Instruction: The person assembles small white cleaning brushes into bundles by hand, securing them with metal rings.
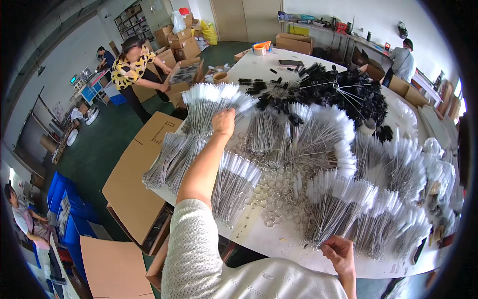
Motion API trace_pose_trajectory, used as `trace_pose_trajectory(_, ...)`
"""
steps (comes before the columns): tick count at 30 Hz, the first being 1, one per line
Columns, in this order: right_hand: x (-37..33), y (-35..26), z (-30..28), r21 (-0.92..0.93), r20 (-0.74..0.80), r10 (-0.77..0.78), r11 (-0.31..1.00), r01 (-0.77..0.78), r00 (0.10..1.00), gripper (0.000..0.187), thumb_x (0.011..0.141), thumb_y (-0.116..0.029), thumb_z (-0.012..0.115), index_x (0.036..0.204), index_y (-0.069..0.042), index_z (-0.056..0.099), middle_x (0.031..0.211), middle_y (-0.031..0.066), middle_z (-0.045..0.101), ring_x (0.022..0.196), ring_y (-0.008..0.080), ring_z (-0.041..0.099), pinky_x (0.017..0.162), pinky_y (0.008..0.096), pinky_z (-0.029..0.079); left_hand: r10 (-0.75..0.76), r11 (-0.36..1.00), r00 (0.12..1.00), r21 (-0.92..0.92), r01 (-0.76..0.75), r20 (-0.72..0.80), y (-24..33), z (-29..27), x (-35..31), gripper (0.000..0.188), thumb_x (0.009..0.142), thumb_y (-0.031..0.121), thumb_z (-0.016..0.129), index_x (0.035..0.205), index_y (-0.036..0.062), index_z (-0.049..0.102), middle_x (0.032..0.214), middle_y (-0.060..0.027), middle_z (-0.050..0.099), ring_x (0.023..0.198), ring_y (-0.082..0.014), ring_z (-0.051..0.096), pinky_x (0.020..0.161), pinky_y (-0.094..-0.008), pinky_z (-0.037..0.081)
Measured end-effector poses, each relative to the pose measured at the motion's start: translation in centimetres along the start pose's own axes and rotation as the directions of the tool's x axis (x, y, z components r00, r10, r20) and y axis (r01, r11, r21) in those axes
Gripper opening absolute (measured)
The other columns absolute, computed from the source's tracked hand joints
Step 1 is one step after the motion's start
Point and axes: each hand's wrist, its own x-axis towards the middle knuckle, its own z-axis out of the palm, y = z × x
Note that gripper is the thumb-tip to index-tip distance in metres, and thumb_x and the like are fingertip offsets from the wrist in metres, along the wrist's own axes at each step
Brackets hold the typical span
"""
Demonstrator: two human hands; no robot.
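Reaching far across the white table (279, 239), your left hand (223, 122) rests on a fanned bundle of white-tipped wire brushes (209, 107) at the far left of the tabletop. Its fingers curl down over the wire stems just below the white tips; from this angle you cannot tell whether they have closed around the stems or only press on them.

Your right hand (339, 253) sits at the near edge of the table, thumb and fingers pinched together on the bare wire ends of another white-tipped bundle (338, 204) that fans away from you toward the table's middle.

Judging by their look, these brushes are light, thin and springy. The wire stems will flex and slide against each other, so a loose grip would let a bundle splay. The white bristle tips look soft and would likely crush or snag if squeezed. Take hold on the bare wires, near the gathered ends where the stems converge, as your right hand does now.

Between your two hands, more white-tipped bundles (234, 182) cover the table, and a scatter of small metal rings (276, 192) lies near its middle. A heap of black-tipped brushes (348, 87) fills the far side of the table. Flat cardboard sheets (137, 174) lean just beside the table's left edge. Beyond the table's far left corner, a person in a yellow patterned top (130, 65) works over open cardboard boxes (185, 74).
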Motion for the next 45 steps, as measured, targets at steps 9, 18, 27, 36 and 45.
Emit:
trace_pose_trajectory(9,0.5,0.7,0.3,-0.070,0.021,0.043,0.997,-0.041,0.999,0.009,0.079,-0.003,0.064,0.082,0.005,0.063,0.070,0.0060,0.063,0.065,0.0080,0.057,0.060,0.0218,0.045,-0.202,0.844,0.977,-0.516,0.142,-0.061,3.4,-4.6,0.6,0.013,0.081,0.017,0.063,0.086,0.0070,0.057,0.076,-0.0096,0.065,0.069,-0.0261,0.064,0.062,-0.0347,0.049)
trace_pose_trajectory(18,0.1,-0.1,0.5,-0.172,0.115,0.043,0.985,-0.023,0.992,0.013,0.080,-0.009,0.065,0.086,0.003,0.065,0.076,0.0052,0.062,0.069,0.0079,0.056,0.062,0.0229,0.047,-0.335,0.416,0.935,-0.909,0.040,-0.112,8.3,-7.9,1.3,0.011,0.090,0.014,0.054,0.096,0.0063,0.058,0.069,-0.0032,0.060,0.060,-0.0113,0.057,0.055,-0.0268,0.046)
trace_pose_trajectory(27,-0.1,-0.9,0.1,-0.229,0.169,-0.013,0.972,0.052,0.985,0.012,0.080,-0.010,0.066,0.086,0.000,0.066,0.074,0.0056,0.064,0.063,0.0086,0.056,0.056,0.0241,0.046,-0.207,0.392,0.868,-0.775,0.497,0.452,16.1,-6.8,-1.0,0.024,0.078,0.028,0.067,0.077,0.0039,0.063,0.064,-0.0033,0.061,0.058,-0.0100,0.056,0.053,-0.0257,0.043)
trace_pose_trajectory(36,7.6,-7.6,-3.4,-0.562,0.356,-0.401,0.630,0.537,0.844,0.008,0.078,-0.008,0.063,0.081,-0.002,0.065,0.075,0.0096,0.064,0.062,0.0189,0.061,0.058,0.0298,0.051,-0.225,0.754,0.852,-0.469,0.460,0.473,19.6,-4.4,-4.5,0.030,0.068,0.032,0.073,0.072,0.0028,0.066,0.066,-0.0116,0.065,0.063,-0.0259,0.064,0.061,-0.0333,0.049)
trace_pose_trajectory(45,27.9,-9.9,-3.9,-0.724,0.047,-0.166,0.674,0.148,0.985,0.016,0.074,-0.020,0.059,0.076,-0.006,0.066,0.064,0.0074,0.065,0.063,0.0201,0.065,0.063,0.0322,0.052,-0.244,0.649,0.833,-0.556,0.520,0.496,18.1,-3.1,-5.0,0.032,0.072,0.034,0.067,0.072,0.0025,0.065,0.071,-0.0135,0.066,0.069,-0.0305,0.064,0.064,-0.0380,0.049)
